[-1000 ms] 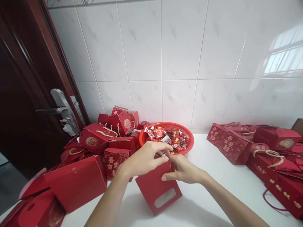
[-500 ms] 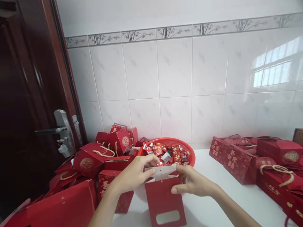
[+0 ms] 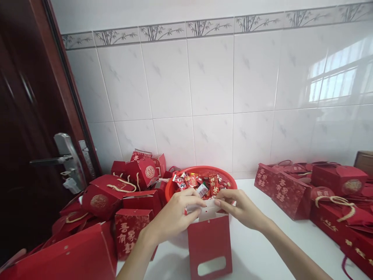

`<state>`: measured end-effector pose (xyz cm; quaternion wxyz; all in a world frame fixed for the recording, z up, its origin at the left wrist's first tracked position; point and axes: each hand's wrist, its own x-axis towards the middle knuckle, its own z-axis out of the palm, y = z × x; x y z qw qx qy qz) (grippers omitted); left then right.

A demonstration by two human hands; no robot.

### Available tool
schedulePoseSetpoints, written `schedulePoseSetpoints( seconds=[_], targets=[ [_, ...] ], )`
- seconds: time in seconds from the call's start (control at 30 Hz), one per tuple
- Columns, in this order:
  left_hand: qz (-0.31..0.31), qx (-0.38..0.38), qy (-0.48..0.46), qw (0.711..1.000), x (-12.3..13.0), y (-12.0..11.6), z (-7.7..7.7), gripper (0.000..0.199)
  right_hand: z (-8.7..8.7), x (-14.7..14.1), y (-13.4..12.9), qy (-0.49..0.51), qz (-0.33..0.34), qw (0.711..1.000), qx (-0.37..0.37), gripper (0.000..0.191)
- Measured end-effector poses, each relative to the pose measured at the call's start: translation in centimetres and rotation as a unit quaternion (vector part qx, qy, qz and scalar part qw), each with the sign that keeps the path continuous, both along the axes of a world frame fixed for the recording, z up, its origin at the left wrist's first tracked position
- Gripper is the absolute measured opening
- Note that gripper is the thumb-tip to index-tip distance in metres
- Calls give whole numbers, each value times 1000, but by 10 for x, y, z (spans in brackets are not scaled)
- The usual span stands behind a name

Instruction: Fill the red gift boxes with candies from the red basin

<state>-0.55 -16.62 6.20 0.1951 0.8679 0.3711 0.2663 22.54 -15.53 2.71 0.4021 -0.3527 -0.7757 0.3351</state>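
Note:
A red paper gift box (image 3: 209, 239) stands upright in front of me, its top open and its white inner side showing. An oval cut-out is low on its near face. My left hand (image 3: 182, 212) pinches the upper left of the box's far flap, thumb and fingers drawn together. At the upper right of that same flap, my right hand (image 3: 241, 206) is closed with thumb and forefinger on the edge. Right behind the box is a red plastic basket (image 3: 169, 190) of wrapped sweets (image 3: 201, 189), partly covered by my hands. What is inside the box is hidden.
Red gift boxes (image 3: 100, 200) with rope handles are heaped at left, beside a dark door (image 3: 26, 116) with a metal handle. More red boxes (image 3: 282, 192) stand at right on the white table (image 3: 247, 237). A tiled wall (image 3: 212, 85) rises behind.
My right hand has moved from the box's right side up to its top flap. My left fingers have closed in on the flap. The view has shifted slightly.

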Motion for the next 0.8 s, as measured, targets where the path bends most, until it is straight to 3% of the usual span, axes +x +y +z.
schedulePoseSetpoints(
  seconds=[0.2,0.37,0.47,0.57,0.67,0.73,0.8],
  targets=[
    [-16,-83,65,994,-1,-3,2,29,5,13,4,-9,44,998,-39,48],
    [-51,-99,49,992,0,-3,4,22,12,24,34,63,-49,997,-11,44],
    [-65,-105,32,992,-1,-2,6,20,4,19,65,48,-113,992,1,34],
    [-71,-96,-32,992,-5,3,7,29,-8,5,90,-89,-122,989,-9,28],
    [-29,-81,-87,992,-11,17,1,33,-17,-11,101,-269,-31,961,-61,44],
    [13,-92,-60,994,-12,32,-8,32,-19,-21,102,-370,2,925,-85,52],
    [18,-123,27,992,-9,51,-18,28,-20,-29,100,-429,-5,899,-89,57]
  ],
)
